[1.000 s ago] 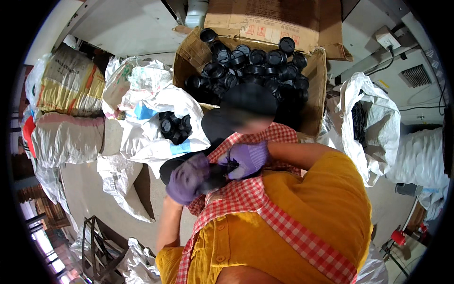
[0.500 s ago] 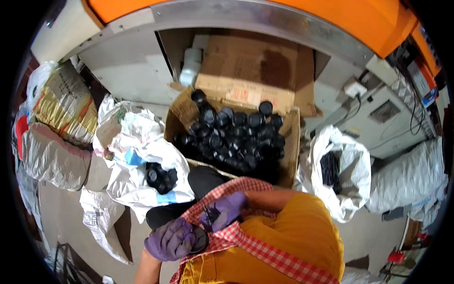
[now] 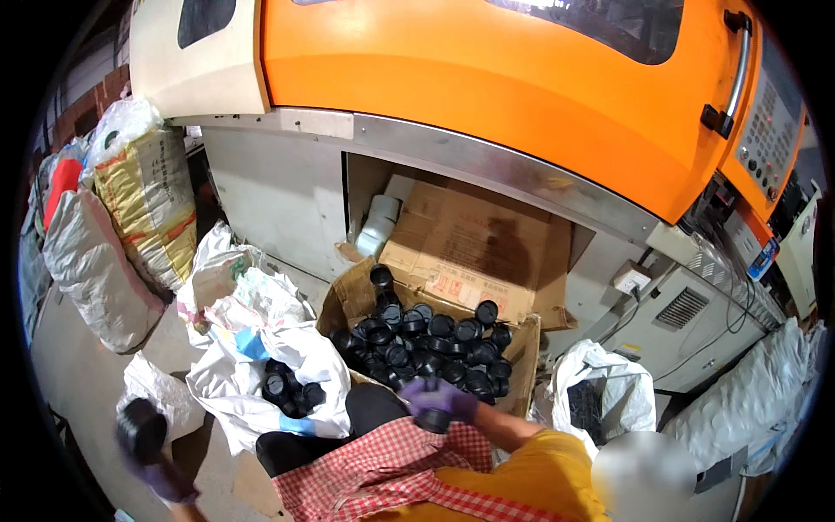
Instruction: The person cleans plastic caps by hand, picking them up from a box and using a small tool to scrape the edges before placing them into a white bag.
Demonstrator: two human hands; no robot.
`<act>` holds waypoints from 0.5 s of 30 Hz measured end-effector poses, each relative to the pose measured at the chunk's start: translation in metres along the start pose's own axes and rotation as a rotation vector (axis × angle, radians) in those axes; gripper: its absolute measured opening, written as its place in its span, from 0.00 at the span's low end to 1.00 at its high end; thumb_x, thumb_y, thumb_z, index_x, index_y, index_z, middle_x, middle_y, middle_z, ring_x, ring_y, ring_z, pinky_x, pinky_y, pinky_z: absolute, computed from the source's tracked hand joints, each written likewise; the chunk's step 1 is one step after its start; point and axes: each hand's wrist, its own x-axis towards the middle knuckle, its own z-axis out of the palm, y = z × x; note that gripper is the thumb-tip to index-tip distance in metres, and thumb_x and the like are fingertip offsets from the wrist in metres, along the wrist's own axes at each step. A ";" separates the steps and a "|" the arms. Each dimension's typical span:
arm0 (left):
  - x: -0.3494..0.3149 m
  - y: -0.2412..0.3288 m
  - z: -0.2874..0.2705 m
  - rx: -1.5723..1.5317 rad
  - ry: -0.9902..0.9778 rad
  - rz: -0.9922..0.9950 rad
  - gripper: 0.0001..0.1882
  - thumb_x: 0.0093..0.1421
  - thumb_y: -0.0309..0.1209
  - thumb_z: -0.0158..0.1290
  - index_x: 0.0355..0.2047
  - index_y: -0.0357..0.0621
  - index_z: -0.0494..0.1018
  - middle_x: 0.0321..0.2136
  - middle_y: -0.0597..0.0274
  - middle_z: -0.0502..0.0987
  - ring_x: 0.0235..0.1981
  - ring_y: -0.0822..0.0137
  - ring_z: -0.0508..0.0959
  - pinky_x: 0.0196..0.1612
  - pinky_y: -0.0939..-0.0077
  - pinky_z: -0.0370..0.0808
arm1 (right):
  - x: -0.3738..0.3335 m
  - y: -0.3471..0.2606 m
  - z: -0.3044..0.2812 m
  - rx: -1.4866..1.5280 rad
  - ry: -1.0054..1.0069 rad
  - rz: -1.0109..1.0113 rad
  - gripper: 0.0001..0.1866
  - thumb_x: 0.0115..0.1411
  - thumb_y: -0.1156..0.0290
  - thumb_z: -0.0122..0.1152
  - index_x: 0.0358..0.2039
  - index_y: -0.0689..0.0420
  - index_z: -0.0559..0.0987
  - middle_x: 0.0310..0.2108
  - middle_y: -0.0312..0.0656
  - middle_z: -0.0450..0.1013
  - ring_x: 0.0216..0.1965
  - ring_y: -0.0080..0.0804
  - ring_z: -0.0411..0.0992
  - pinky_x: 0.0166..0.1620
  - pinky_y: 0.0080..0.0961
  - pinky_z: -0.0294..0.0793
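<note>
Head view: our gloved left hand holds a round black plastic cap out left of the brown cardboard box; our right hand closes on another cap at its near edge, ready to lift.

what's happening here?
A person in purple gloves sits beside an orange machine. The right hand holds a black cap at the near edge of a cardboard box full of such caps. The left hand, out to the side and blurred, grips another black part. A white sack beside the box holds more caps.
</note>
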 end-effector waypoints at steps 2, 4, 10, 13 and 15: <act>-0.035 -0.035 0.031 -0.317 -0.056 -0.506 0.21 0.59 0.33 0.45 0.52 0.38 0.65 0.49 0.57 0.69 0.48 0.64 0.71 0.52 0.67 0.67 | 0.029 -0.016 0.067 0.103 0.190 -0.123 0.09 0.55 0.70 0.53 0.34 0.61 0.76 0.25 0.38 0.70 0.27 0.25 0.68 0.33 0.20 0.68; -0.071 -0.051 0.108 -0.381 -0.361 -0.709 0.21 0.57 0.35 0.47 0.49 0.39 0.65 0.46 0.57 0.70 0.45 0.63 0.71 0.50 0.67 0.69 | 0.048 -0.008 0.099 0.372 0.048 -0.216 0.12 0.55 0.71 0.55 0.38 0.63 0.76 0.30 0.40 0.72 0.31 0.26 0.70 0.38 0.22 0.70; -0.122 -0.017 0.204 -0.292 -0.541 -0.369 0.22 0.48 0.27 0.52 0.45 0.38 0.67 0.38 0.55 0.73 0.42 0.63 0.73 0.45 0.69 0.71 | 0.037 -0.009 0.113 -0.131 0.261 -0.501 0.12 0.54 0.78 0.54 0.40 0.65 0.75 0.38 0.43 0.74 0.39 0.28 0.72 0.46 0.23 0.70; -0.133 -0.012 0.215 -0.763 -0.494 -0.770 0.21 0.47 0.20 0.52 0.44 0.37 0.68 0.38 0.56 0.73 0.42 0.64 0.74 0.44 0.70 0.71 | 0.022 -0.017 0.105 -0.448 0.315 -0.832 0.13 0.52 0.78 0.57 0.40 0.62 0.76 0.37 0.40 0.74 0.39 0.25 0.71 0.45 0.22 0.70; -0.142 -0.011 0.221 -1.010 -0.448 -0.964 0.19 0.47 0.21 0.53 0.42 0.37 0.69 0.37 0.57 0.74 0.41 0.64 0.74 0.44 0.70 0.72 | 0.013 -0.018 0.099 -0.513 0.311 -0.853 0.13 0.51 0.77 0.58 0.40 0.61 0.75 0.36 0.39 0.74 0.38 0.23 0.71 0.43 0.21 0.70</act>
